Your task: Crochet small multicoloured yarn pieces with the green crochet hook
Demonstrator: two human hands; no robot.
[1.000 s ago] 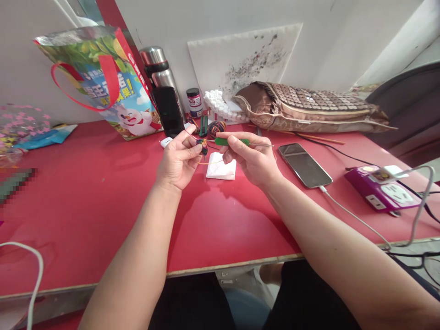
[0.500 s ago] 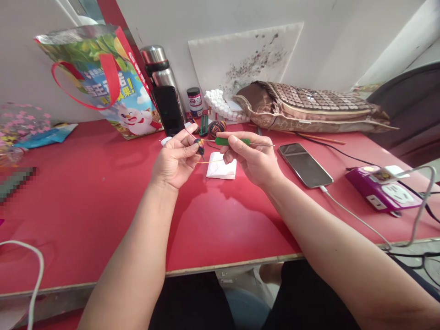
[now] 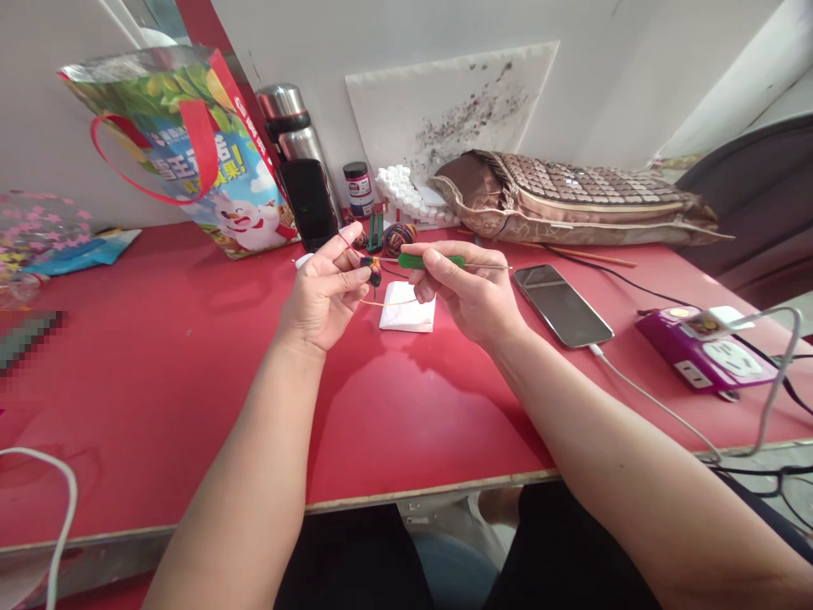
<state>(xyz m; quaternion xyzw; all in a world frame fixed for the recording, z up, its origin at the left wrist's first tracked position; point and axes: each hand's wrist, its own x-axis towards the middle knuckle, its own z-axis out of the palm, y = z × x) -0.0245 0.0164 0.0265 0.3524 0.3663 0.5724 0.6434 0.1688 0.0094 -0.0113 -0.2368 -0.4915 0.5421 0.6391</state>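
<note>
My left hand (image 3: pixel 325 292) pinches a small multicoloured woven piece (image 3: pixel 373 269) between thumb and fingers, above the red table (image 3: pixel 190 373). My right hand (image 3: pixel 467 292) is closed on a green-handled hook tool (image 3: pixel 432 261), held level, its metal end pointing right; the other end meets the woven piece. Thin orange and red threads (image 3: pixel 381 302) trail from the piece. A folded white paper (image 3: pixel 407 312) lies on the table just below both hands.
A phone (image 3: pixel 562 303) on a white cable lies right of my hands, then a purple power strip (image 3: pixel 705 356). At the back stand a printed gift bag (image 3: pixel 190 144), a steel flask (image 3: pixel 292 127), a black phone (image 3: pixel 310 205), a small jar (image 3: pixel 357 186), a yarn ball (image 3: pixel 400 235) and a brown beaded cushion (image 3: pixel 572 199).
The hands stay nearly in place; the left fingers shifted slightly on the woven piece, which sits a little higher now.
</note>
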